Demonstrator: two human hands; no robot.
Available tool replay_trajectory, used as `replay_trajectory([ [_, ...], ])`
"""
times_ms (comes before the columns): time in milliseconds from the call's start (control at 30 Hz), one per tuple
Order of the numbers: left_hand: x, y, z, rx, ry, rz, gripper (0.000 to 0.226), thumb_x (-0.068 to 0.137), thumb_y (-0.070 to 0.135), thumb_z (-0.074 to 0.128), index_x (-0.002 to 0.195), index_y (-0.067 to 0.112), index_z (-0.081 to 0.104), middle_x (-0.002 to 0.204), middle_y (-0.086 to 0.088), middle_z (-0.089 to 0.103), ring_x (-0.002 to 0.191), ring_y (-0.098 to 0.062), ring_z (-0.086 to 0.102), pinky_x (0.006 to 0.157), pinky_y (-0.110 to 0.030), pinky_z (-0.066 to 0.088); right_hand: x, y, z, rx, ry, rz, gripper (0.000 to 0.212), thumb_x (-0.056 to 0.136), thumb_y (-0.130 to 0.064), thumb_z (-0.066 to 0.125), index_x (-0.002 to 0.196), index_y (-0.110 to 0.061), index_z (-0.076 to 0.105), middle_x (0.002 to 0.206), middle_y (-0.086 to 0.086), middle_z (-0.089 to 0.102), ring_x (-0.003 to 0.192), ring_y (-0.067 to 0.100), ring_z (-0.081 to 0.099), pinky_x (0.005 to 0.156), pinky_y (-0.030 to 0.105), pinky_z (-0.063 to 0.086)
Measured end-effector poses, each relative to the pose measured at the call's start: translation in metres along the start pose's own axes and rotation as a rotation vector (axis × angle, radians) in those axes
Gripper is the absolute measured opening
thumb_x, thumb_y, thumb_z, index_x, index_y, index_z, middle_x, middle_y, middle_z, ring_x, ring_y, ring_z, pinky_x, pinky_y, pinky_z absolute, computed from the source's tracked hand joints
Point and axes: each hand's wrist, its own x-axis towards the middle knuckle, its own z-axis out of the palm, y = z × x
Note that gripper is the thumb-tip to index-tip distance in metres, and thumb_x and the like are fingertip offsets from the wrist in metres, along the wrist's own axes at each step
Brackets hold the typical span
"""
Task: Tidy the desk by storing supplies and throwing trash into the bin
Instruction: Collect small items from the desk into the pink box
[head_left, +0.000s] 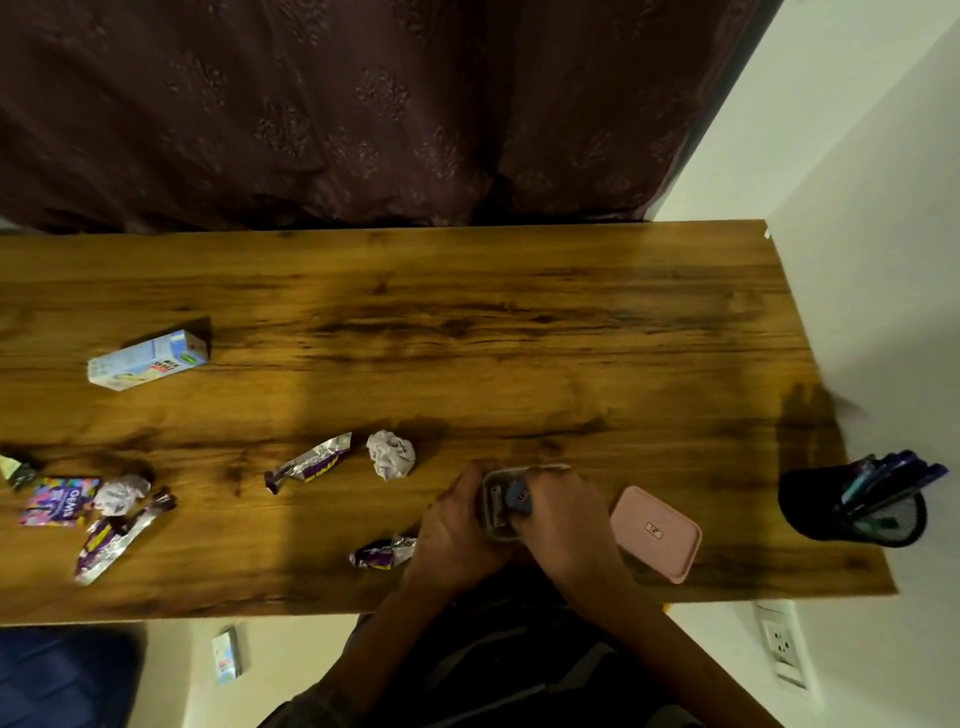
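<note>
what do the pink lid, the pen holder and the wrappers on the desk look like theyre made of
Pink lid: probably matte plastic, smooth with rounded moulded corners and a raised rim.
Pen holder: looks like black metal mesh, since a fine grid shows on its wall.
Candy wrappers: likely metallised foil, silver inside, crinkled and shiny.
Desk: wood-grain surface, either veneer or laminate; I cannot tell which.

Dark patterned curtain (363, 104) behind desk; white wall (883, 208) right; wall socket (782, 647) below desk edge.

Two bare forearms without sleeves, left hand (457, 525) and right hand (563, 512) ringless, above dark striped clothing.
</note>
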Motion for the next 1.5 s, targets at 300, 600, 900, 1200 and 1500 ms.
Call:
replay_trajectory([
  [300,-0.001,0.002,-0.001,0.015,0.057,0.072,0.062,0.070,0.051,0.086,0.120,0.042,0.051,0.095,0.031,0.067,0.084,0.015,0.066,0.067,-0.009,0.055,-0.047,0.069,-0.031,0.196,0.378,0.054,0.021,0.084,-0.032,0.077,0.102,-0.023,0.071,0.091,-0.006,0.074,0.068,0.007,0.065,0.060,0.022,0.052],
  [600,-0.002,-0.001,-0.002,0.013,0.047,0.088,0.066,0.067,0.047,0.089,0.122,0.044,0.052,0.096,0.036,0.064,0.086,0.022,0.061,0.068,-0.001,0.048,-0.050,0.135,0.005,-0.142,0.016,0.212,0.098,0.066,-0.068,0.078,0.147,-0.022,0.046,0.149,0.010,0.050,0.131,0.033,0.053,0.106,0.052,0.040],
  [900,-0.001,-0.008,0.000,-0.054,0.040,0.113,0.067,0.066,0.042,0.091,0.122,0.040,0.054,0.101,0.033,0.067,0.092,0.018,0.064,0.072,-0.009,0.055,-0.051,0.132,-0.005,-0.010,0.190,0.166,0.090,0.062,-0.061,0.084,0.135,-0.018,0.056,0.123,0.008,0.069,0.107,0.033,0.066,0.099,0.052,0.045],
  [1200,-0.003,-0.007,-0.001,-0.030,0.002,0.069,0.067,0.070,0.037,0.091,0.126,0.032,0.056,0.095,0.027,0.065,0.081,0.016,0.063,0.065,-0.002,0.049,-0.055,0.058,-0.045,0.044,0.309,-0.247,0.098,0.069,-0.047,0.075,0.154,-0.026,0.030,0.130,0.002,0.062,0.119,0.024,0.057,0.108,0.050,0.039],
  [1500,-0.006,0.001,-0.004,-0.066,0.008,0.024,0.070,0.069,0.029,0.093,0.129,0.023,0.057,0.100,0.016,0.069,0.079,0.013,0.060,0.063,0.001,0.043,-0.026,0.018,-0.029,-0.120,-0.002,-0.343,0.106,0.075,-0.045,0.067,0.156,-0.045,-0.001,0.148,-0.007,0.045,0.143,0.022,0.033,0.122,0.049,0.012],
])
